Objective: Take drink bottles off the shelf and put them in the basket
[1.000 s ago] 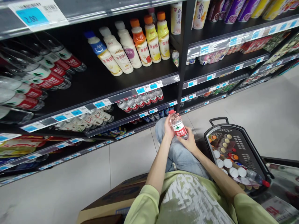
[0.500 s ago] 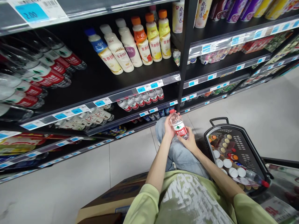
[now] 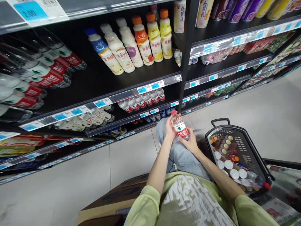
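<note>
Between both hands I hold a small clear water bottle (image 3: 180,126) with a red cap and a red-and-white label, tilted above my knee. My left hand (image 3: 170,128) is closed around its upper side, just below the cap. My right hand (image 3: 191,142) grips the bottle near its base from the right. On the low shelf ahead stands a row of similar red-labelled water bottles (image 3: 141,102). Several milk drink bottles (image 3: 141,45) with orange, white and blue caps stand on the shelf above.
A black shopping basket (image 3: 252,146) holding bottles and white-lidded containers stands on the floor at my right. Larger water bottles (image 3: 44,73) lie slanted on the left shelf. A cardboard box (image 3: 103,207) is at my lower left. Price tags line the shelf edge (image 3: 103,102).
</note>
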Tool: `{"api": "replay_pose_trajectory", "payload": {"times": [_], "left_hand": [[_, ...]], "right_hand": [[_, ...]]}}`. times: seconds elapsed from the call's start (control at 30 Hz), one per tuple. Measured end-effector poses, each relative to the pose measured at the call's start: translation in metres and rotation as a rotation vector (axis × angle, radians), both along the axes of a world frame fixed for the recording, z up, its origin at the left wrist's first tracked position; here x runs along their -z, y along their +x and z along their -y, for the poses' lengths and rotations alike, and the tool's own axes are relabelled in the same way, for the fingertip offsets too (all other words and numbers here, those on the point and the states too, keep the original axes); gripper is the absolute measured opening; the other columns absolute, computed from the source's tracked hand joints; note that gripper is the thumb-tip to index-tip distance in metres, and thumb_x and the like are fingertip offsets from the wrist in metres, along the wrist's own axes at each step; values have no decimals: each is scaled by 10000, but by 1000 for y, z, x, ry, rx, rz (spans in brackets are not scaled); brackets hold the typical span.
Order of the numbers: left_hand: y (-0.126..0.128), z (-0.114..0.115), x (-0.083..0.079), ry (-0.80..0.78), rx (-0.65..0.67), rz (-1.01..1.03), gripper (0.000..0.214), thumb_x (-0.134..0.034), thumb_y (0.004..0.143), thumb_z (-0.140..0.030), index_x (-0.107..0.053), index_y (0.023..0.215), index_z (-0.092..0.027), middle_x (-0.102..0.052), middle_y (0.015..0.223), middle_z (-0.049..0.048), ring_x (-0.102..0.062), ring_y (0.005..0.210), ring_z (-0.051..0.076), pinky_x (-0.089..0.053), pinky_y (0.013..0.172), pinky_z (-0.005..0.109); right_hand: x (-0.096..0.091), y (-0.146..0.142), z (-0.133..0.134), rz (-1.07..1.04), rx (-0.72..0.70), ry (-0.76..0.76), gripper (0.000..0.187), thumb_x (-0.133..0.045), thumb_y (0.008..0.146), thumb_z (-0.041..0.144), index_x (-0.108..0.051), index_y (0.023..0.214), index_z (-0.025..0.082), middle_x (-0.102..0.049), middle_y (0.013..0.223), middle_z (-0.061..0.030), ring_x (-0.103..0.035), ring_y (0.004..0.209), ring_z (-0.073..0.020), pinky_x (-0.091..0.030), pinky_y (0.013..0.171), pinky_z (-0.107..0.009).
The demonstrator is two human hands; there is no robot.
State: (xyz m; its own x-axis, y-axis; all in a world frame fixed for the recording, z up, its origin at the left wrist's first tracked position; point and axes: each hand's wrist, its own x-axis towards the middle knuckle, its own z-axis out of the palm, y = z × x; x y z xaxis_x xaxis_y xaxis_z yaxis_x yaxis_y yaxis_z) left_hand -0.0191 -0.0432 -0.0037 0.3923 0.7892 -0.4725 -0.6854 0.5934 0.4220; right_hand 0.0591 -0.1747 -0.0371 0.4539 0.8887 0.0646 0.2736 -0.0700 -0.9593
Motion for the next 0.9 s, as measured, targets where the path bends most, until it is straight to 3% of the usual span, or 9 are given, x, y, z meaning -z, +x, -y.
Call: {"api": "replay_pose_trajectory", "payload": {"times": [0.27,0.57,0.9], "left_hand": [[0,0,-1,3,12,-19,308,-661,898,-351,-776,1106,-155,-826,1020,109,-785,1073,294,-608,958,392],[2,-1,-6,-29,4,-25,351,-664,894,-331,-766,1177,-150,-825,965,93,-796,926,262,-617,885,369],[1,0,-2,-17,14,-36,311,-677,897,-363,-779,1104,-154,-818,1015,109,-784,993,276,-596,914,379]], "right_hand": [[1,0,0,-1,-1,9,575,-812,800,506,-581,1243,221,-763,1142,-106,-735,974,-283,-609,886,-438],[-4,0,0,-25,0,-27,586,-802,796,527,-580,1242,218,-764,1150,-110,-736,985,-291,-602,889,-446],[-4,0,0,-34,2,-58,613,-801,785,558,-582,1241,212,-768,1150,-123,-743,971,-301,-608,881,-459]]}}
